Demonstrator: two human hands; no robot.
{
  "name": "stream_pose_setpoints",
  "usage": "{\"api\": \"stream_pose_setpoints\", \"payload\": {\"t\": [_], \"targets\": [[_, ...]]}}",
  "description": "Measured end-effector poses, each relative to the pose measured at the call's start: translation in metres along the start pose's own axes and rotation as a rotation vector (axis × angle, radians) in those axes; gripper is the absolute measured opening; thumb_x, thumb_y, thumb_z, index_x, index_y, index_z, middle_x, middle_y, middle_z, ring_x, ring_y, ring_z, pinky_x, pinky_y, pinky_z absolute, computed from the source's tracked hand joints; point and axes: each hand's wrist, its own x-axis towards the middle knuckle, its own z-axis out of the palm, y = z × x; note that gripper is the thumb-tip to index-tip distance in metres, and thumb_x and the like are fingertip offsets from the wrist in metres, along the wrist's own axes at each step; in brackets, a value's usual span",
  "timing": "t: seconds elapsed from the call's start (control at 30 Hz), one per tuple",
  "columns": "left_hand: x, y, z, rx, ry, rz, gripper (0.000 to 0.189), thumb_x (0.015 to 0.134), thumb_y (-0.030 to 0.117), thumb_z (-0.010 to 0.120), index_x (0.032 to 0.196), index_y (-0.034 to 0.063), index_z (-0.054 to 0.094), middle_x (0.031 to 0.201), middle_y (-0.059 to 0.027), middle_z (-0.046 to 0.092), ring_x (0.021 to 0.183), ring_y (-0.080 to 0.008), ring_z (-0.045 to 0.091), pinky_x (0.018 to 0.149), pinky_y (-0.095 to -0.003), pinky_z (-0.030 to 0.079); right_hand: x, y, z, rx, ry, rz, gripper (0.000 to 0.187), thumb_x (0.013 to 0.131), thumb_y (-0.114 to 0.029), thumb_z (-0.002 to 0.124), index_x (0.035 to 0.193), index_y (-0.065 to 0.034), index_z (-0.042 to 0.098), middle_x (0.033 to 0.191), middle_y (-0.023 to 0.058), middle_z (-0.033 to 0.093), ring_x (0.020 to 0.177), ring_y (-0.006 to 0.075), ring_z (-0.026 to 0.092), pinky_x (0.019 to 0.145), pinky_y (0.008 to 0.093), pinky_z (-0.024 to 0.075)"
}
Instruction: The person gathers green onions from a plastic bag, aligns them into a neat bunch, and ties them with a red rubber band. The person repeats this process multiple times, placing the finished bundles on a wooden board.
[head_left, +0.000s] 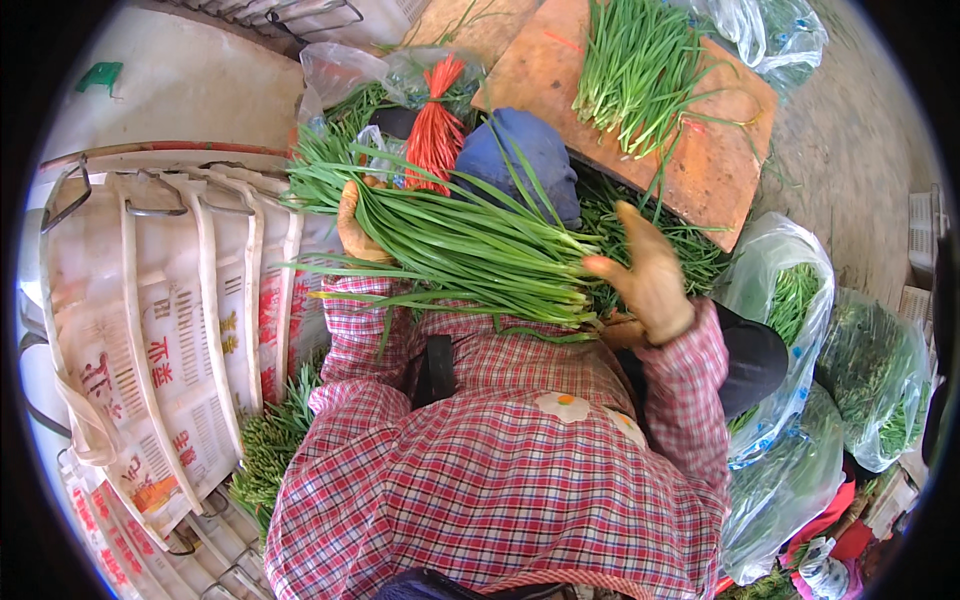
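A large bunch of Chinese chives (465, 240) lies slantwise across my lap, with leaf tips to the left and pale stem ends to the right. My left hand (358, 229) grips it from below near the leafy end. Beside the stem ends, my right hand (649, 274) is raised and motion-blurred, its thumb and fingers spread. Whether that thumb touches the stems, I cannot tell. Just beyond the bunch, red plastic tying strips (435, 131) are bundled next to my blue-covered knee (517, 161). Loose green trimmings (630, 232) lie under the board's near edge.
More chives (637, 75) rest on a wooden board (720, 165) ahead. Nested white plastic crates (172, 300) bearing writing stand at left, with bundled greens (274, 450) between them and me. Clear bags of greens (780, 480) crowd the right side.
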Motion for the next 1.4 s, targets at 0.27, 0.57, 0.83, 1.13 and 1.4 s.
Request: {"api": "stream_pose_setpoints", "payload": {"t": [0.27, 0.57, 0.83, 1.13, 1.4], "targets": [[-0.074, 0.050, -0.005, 0.312, -0.037, 0.000, 0.050, 0.086, 0.040, 0.050, 0.122, 0.0054, 0.043, 0.115, -0.0118, 0.053, 0.106, -0.0269, 0.051, 0.088, -0.0436, 0.044, 0.012, -0.086, 0.053, 0.030, -0.485, -0.284, 0.088, 0.067, -0.060, 0.060, 0.122, 0.0053, 0.040, 0.100, 0.0192, 0.055, 0.095, 0.0321, 0.055, 0.081, 0.0398, 0.0445], [-0.062, 0.095, 0.090, 1.469, -0.825, 0.138, 0.117, 0.052, 0.048, 0.077, 0.140, 0.0036, 0.014, 0.145, -0.0143, 0.019, 0.134, -0.0256, 0.014, 0.109, -0.0409, 0.006, 0.067, -0.067, 0.073, 0.254, -0.874, -0.276, 0.068, 0.076, -0.060, 0.051, 0.103, 0.0024, 0.055, 0.098, 0.0234, 0.058, 0.093, 0.0365, 0.056, 0.080, 0.0425, 0.0440], [-0.089, 0.012, 0.027, 0.995, -0.420, -0.509, 0.067, 0.076, 0.021, 0.069, 0.132, 0.0051, 0.036, 0.124, -0.0069, 0.048, 0.110, -0.0150, 0.046, 0.093, -0.0263, 0.037, 0.036, 0.005, -0.011, 1.112, -0.275, 0.369, 0.053, 0.086, -0.030, 0.058, 0.128, -0.0016, 0.040, 0.114, 0.0140, 0.055, 0.104, 0.0184, 0.053, 0.091, 0.0296, 0.0406], [-0.121, -0.018, 0.009, 0.474, -0.044, -0.412, 0.024, 0.091, 0.015, 0.049, 0.112, 0.0045, 0.054, 0.099, -0.0067, 0.062, 0.085, -0.0177, 0.061, 0.070, -0.0295, 0.053, -0.002, -0.006, 0.045, 1.133, -0.216, 0.392, 0.058, 0.079, -0.013, 0.067, 0.127, 0.0021, 0.039, 0.102, 0.0090, 0.055, 0.070, 0.0087, 0.051, 0.068, 0.0222, 0.0454], [-0.123, -0.027, 0.030, 0.694, 0.008, -0.310, 0.041, 0.093, 0.034, 0.042, 0.113, -0.0008, 0.050, 0.100, -0.0121, 0.061, 0.083, -0.0181, 0.061, 0.068, -0.0294, 0.051, 0.030, 0.001, -0.028, 0.705, 0.348, 0.859, 0.014, 0.087, -0.015, 0.056, 0.091, -0.0046, 0.065, 0.055, -0.0059, 0.048, 0.050, 0.0019, 0.035, 0.043, 0.0189, 0.0271]]}}
